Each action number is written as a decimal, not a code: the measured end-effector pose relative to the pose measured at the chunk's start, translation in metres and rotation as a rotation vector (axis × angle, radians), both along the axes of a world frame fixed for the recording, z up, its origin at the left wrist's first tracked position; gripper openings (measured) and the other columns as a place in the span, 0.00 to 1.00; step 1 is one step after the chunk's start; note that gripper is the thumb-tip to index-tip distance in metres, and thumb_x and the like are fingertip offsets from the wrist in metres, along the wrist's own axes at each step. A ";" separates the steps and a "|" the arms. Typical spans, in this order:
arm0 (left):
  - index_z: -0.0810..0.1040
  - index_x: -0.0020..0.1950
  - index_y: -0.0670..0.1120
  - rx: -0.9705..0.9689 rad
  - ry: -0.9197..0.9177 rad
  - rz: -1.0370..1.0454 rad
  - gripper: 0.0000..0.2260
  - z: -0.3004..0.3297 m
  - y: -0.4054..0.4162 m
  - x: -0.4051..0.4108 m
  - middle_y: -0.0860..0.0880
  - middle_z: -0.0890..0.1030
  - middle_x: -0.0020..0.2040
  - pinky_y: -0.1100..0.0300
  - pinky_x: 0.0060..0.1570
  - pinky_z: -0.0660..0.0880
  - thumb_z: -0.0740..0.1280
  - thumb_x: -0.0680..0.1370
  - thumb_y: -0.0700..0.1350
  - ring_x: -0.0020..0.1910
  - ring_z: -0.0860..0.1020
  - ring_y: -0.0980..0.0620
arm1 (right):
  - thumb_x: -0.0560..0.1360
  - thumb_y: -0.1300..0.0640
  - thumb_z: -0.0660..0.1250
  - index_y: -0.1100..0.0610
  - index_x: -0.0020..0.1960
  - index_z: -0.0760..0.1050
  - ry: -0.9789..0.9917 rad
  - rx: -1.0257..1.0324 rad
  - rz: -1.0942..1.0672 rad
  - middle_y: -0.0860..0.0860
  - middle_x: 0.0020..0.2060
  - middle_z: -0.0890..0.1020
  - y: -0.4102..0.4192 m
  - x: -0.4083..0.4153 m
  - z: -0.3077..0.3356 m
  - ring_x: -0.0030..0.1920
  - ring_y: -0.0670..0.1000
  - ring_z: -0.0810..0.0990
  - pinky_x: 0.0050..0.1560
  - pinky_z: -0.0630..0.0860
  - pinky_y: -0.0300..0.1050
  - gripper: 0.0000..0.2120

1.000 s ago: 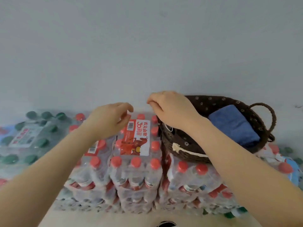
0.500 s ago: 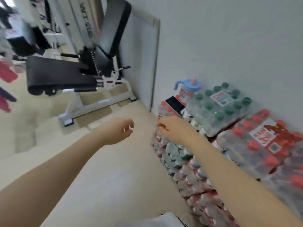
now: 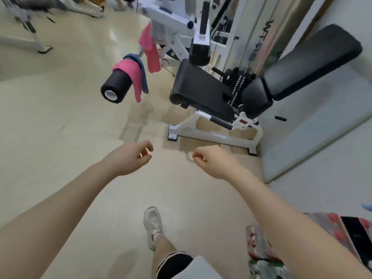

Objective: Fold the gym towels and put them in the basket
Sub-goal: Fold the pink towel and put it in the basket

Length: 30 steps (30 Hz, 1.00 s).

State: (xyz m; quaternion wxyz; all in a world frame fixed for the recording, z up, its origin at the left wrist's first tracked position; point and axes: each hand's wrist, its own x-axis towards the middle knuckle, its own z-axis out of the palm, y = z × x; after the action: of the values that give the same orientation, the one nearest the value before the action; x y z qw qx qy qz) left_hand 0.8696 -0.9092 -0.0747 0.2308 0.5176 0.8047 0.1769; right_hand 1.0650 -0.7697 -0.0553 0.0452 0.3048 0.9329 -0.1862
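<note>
A pink towel [image 3: 131, 74] hangs over a black foam roller pad [image 3: 115, 87] of a gym machine, with a blue towel [image 3: 142, 72] draped just behind it. Another pink towel [image 3: 150, 48] hangs from the white frame farther back. My left hand [image 3: 130, 159] and my right hand [image 3: 212, 162] are stretched out in front of me above the floor, fingers loosely curled, holding nothing. Both hands are well short of the towels. The basket is out of view.
A black padded bench on a white frame [image 3: 213, 135] stands ahead to the right. Packs of bottled water [image 3: 259, 252] lie at the lower right by the wall. My foot in a grey sneaker [image 3: 153, 226] is on the beige floor.
My view has swung left from the basket and water packs to the gym floor and machines. Both hands stayed empty and now point toward the hanging towels.
</note>
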 end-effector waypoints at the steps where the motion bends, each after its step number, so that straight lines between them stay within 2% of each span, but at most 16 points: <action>1: 0.73 0.56 0.47 -0.018 -0.015 0.023 0.08 -0.002 0.005 -0.023 0.52 0.76 0.45 0.59 0.45 0.70 0.61 0.78 0.45 0.43 0.75 0.50 | 0.79 0.54 0.56 0.53 0.61 0.72 0.006 -0.006 0.008 0.49 0.51 0.80 0.011 -0.028 -0.003 0.51 0.52 0.77 0.47 0.74 0.46 0.14; 3: 0.74 0.56 0.47 -0.048 -0.026 0.075 0.08 -0.004 0.017 -0.073 0.51 0.76 0.46 0.60 0.44 0.68 0.62 0.78 0.45 0.43 0.75 0.50 | 0.79 0.54 0.55 0.53 0.66 0.68 0.029 -0.053 0.023 0.48 0.47 0.78 0.031 -0.087 -0.009 0.47 0.51 0.75 0.44 0.72 0.46 0.16; 5: 0.74 0.56 0.46 -0.061 -0.032 0.131 0.08 0.001 0.033 -0.125 0.51 0.76 0.47 0.61 0.44 0.68 0.61 0.78 0.45 0.44 0.75 0.50 | 0.79 0.55 0.56 0.54 0.67 0.66 0.043 -0.105 0.052 0.49 0.48 0.78 0.051 -0.148 -0.008 0.47 0.51 0.76 0.46 0.73 0.47 0.17; 8: 0.74 0.55 0.48 -0.065 -0.048 0.210 0.08 0.009 0.053 -0.197 0.51 0.76 0.46 0.59 0.44 0.70 0.60 0.78 0.46 0.45 0.75 0.50 | 0.79 0.54 0.56 0.54 0.66 0.67 0.046 -0.173 0.088 0.51 0.52 0.80 0.078 -0.235 0.001 0.51 0.52 0.77 0.51 0.75 0.49 0.16; 11: 0.74 0.53 0.49 -0.036 -0.093 0.294 0.06 0.010 0.065 -0.259 0.53 0.76 0.46 0.57 0.46 0.73 0.60 0.78 0.47 0.44 0.75 0.51 | 0.79 0.54 0.56 0.55 0.65 0.69 0.052 -0.210 0.146 0.52 0.52 0.80 0.099 -0.314 0.006 0.50 0.51 0.76 0.50 0.73 0.47 0.16; 15: 0.73 0.55 0.49 -0.049 -0.153 0.354 0.08 -0.003 0.070 -0.334 0.53 0.76 0.47 0.60 0.45 0.72 0.60 0.78 0.47 0.44 0.75 0.52 | 0.79 0.54 0.57 0.55 0.65 0.70 -0.050 -0.233 0.246 0.53 0.53 0.80 0.114 -0.405 -0.006 0.52 0.53 0.77 0.50 0.72 0.45 0.16; 22: 0.73 0.58 0.47 -0.091 -0.121 0.299 0.10 -0.019 0.101 -0.519 0.52 0.75 0.47 0.62 0.42 0.68 0.60 0.78 0.47 0.46 0.75 0.51 | 0.78 0.55 0.57 0.54 0.65 0.69 -0.034 -0.230 0.236 0.53 0.53 0.79 0.147 -0.582 -0.030 0.51 0.54 0.77 0.53 0.75 0.49 0.16; 24: 0.73 0.58 0.47 -0.093 -0.108 0.263 0.10 -0.014 0.116 -0.581 0.52 0.75 0.48 0.62 0.40 0.67 0.60 0.79 0.46 0.46 0.74 0.51 | 0.78 0.55 0.58 0.54 0.64 0.70 -0.017 -0.236 0.187 0.52 0.53 0.80 0.158 -0.638 -0.036 0.50 0.53 0.77 0.49 0.75 0.46 0.16; 26: 0.73 0.58 0.47 -0.101 -0.099 0.220 0.10 -0.006 0.131 -0.645 0.52 0.74 0.48 0.62 0.42 0.66 0.60 0.79 0.45 0.45 0.73 0.51 | 0.78 0.55 0.58 0.55 0.63 0.71 -0.004 -0.267 0.114 0.51 0.52 0.80 0.169 -0.695 -0.039 0.47 0.51 0.76 0.45 0.73 0.43 0.15; 30: 0.74 0.57 0.46 -0.116 -0.087 0.127 0.09 0.005 0.165 -0.763 0.51 0.75 0.46 0.62 0.43 0.67 0.60 0.78 0.44 0.44 0.74 0.51 | 0.78 0.54 0.58 0.56 0.63 0.71 -0.010 -0.285 -0.003 0.53 0.55 0.80 0.192 -0.792 -0.039 0.51 0.52 0.76 0.47 0.68 0.39 0.15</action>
State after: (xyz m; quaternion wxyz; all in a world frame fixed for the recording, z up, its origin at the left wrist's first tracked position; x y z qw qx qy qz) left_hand 0.1061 -0.7439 -0.0694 0.2836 0.4431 0.8340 0.1665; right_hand 0.2726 -0.5775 -0.0941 0.0923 0.2978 0.8963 -0.3154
